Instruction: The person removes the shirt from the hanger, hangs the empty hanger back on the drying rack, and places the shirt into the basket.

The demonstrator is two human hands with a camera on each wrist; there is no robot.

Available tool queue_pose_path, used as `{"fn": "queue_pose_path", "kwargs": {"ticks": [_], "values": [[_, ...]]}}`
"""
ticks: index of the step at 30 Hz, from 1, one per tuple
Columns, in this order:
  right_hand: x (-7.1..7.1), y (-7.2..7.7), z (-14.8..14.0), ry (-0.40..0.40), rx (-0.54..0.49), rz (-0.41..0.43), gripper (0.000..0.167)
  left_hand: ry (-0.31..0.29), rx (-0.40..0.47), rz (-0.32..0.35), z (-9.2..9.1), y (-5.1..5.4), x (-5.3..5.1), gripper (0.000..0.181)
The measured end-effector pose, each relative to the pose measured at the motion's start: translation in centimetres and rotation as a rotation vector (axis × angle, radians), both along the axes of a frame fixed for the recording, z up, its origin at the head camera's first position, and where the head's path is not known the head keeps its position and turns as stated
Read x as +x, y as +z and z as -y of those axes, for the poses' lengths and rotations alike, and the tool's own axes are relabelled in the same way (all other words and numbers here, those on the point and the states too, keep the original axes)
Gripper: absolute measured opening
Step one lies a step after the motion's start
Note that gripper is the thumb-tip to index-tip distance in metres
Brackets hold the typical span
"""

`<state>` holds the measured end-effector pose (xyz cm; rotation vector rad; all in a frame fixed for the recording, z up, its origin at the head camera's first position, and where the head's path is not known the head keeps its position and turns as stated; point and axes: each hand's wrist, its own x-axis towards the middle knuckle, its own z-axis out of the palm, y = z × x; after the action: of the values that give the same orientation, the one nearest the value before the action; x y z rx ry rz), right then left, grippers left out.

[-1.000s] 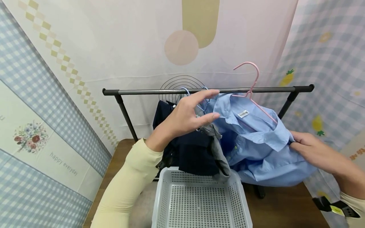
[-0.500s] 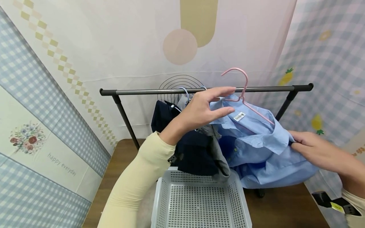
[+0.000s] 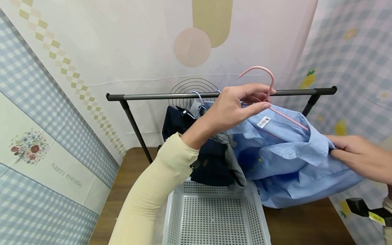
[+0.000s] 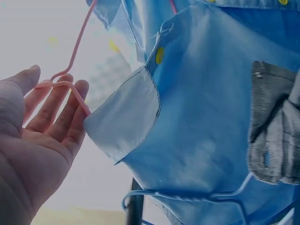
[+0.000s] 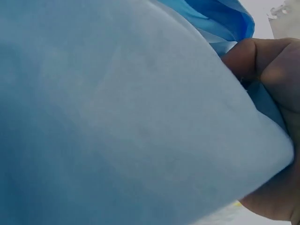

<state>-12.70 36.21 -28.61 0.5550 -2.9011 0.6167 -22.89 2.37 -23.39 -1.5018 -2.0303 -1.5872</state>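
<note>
A light blue shirt (image 3: 294, 163) with a white label and yellow buttons hangs on a pink hanger (image 3: 288, 117). At the hanger's neck is my left hand (image 3: 234, 105). The left wrist view shows the fingers (image 4: 49, 119) behind the pink wire, fairly straight, with the thumb apart from them. My right hand (image 3: 356, 154) grips the shirt by its edge beside the collar, at the right. Cloth fills most of the right wrist view, where the right hand (image 5: 272, 79) pinches a fold. The hanger's hook stands free above the rail.
A black rail (image 3: 159, 96) on a stand spans the scene. Dark navy (image 3: 211, 166) and grey garments (image 3: 234, 166) hang on it, with a blue hanger (image 3: 199, 98) among them. Below stands a white perforated basket (image 3: 260, 211) on a wooden table (image 3: 303, 221). Patterned curtains surround it.
My left hand has moved right, from beside the shirt to the pink hanger's neck. The right hand has shifted right, still gripping the shirt. The hanger swung left, then back right.
</note>
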Motion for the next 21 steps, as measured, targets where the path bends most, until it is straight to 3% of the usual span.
{"fn": "queue_pose_path", "kwargs": {"ticks": [3,6,9,13,18,21], "values": [[0.2,0.7,-0.2,-0.038,0.042,0.003,0.038,-0.002,-0.009,-0.017,-0.3,0.5,0.1,0.028],[0.3,1.0,-0.6,-0.048,0.051,-0.030,0.041,-0.023,-0.012,-0.024,-0.9,0.9,0.1,0.024],[0.6,1.2,-0.9,-0.054,0.027,-0.064,0.066,-0.041,-0.004,-0.025,-1.3,1.4,0.3,0.018],[0.7,1.6,-0.9,-0.023,-0.134,-0.140,0.090,-0.038,0.017,-0.029,-1.1,2.3,0.6,0.012],[0.8,1.4,0.1,-0.051,-0.251,-0.192,0.067,-0.002,0.039,-0.051,-0.5,2.7,0.4,0.011],[1.2,0.6,0.8,-0.031,-0.323,-0.232,0.065,0.012,0.050,-0.068,-0.5,2.5,0.1,0.010]]}}
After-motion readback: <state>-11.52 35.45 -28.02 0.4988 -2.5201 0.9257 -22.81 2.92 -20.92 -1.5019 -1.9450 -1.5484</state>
